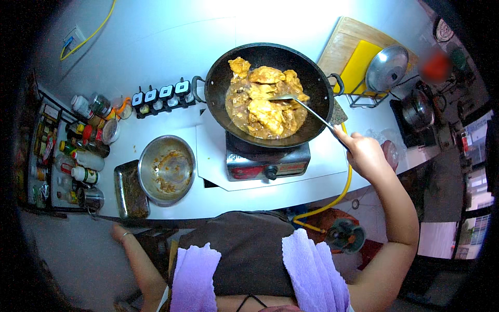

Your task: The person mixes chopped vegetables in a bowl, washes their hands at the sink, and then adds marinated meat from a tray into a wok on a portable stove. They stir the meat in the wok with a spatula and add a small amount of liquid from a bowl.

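My right hand (358, 152) is closed round the dark handle of a metal spatula (312, 111). The blade of the spatula rests among chunks of golden-brown meat (266, 115) in thick brown sauce. They lie inside a large black wok (218, 106) with two side handles. Under the wok stands a gas stove (267, 161) with a steel front and a black knob. My left hand (118, 232) hangs low by the counter's front edge, with a thin band at the wrist. It is small and dim there, and its fingers cannot be made out.
Left of the stove are a steel bowl (188, 169) smeared with brown residue and a worn metal tray (132, 190). Seasoning boxes (165, 93) line the wall beside a bottle rack (78, 156). A lid (387, 68) and cutting boards (338, 47) stand right. A yellow hose (344, 190) descends to a gas cylinder (345, 234).
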Motion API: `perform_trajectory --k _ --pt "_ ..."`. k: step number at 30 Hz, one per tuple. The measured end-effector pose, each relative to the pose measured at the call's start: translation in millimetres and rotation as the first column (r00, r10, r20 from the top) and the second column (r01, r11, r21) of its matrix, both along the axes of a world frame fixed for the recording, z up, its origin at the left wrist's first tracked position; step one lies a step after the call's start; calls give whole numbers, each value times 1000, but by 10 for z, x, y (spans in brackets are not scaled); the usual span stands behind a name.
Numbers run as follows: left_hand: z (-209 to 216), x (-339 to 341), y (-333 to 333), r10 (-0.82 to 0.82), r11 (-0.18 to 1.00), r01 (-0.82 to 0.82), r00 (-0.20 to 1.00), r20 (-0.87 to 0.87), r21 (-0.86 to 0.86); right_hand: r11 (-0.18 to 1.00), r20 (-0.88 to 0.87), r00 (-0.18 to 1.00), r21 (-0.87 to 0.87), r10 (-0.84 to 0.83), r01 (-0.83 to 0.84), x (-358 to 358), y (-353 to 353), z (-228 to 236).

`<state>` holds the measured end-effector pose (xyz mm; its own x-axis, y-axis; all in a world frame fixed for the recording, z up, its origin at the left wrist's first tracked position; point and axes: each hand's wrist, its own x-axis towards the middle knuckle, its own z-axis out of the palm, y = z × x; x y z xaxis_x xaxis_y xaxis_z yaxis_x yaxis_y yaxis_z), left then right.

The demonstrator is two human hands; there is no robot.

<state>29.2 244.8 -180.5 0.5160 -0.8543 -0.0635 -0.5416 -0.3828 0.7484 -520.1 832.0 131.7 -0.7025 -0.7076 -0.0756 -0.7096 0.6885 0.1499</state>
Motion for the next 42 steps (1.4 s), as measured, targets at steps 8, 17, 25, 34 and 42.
perform_trajectory --k 8,17,25,34,42 --pt "-6 -296 456 -117 991 75 893 -434 -112 974 -71 997 -225 -10 -6 160 501 560" --pt "-169 -791 1161 -219 950 311 614 -758 -23 979 -10 995 -178 96 -96 -113 77 38" --pt "-278 -798 1028 -167 927 372 519 -838 45 932 81 995 -362 66 -33 -265 -405 380" --pt "-181 -1175 1259 -417 846 518 498 -761 -124 997 -159 987 -82 -9 -4 -447 -1285 -33" --pt "77 -1304 1367 -495 773 616 433 -753 -153 987 -105 994 159 20 -3 -122 -1086 -76"
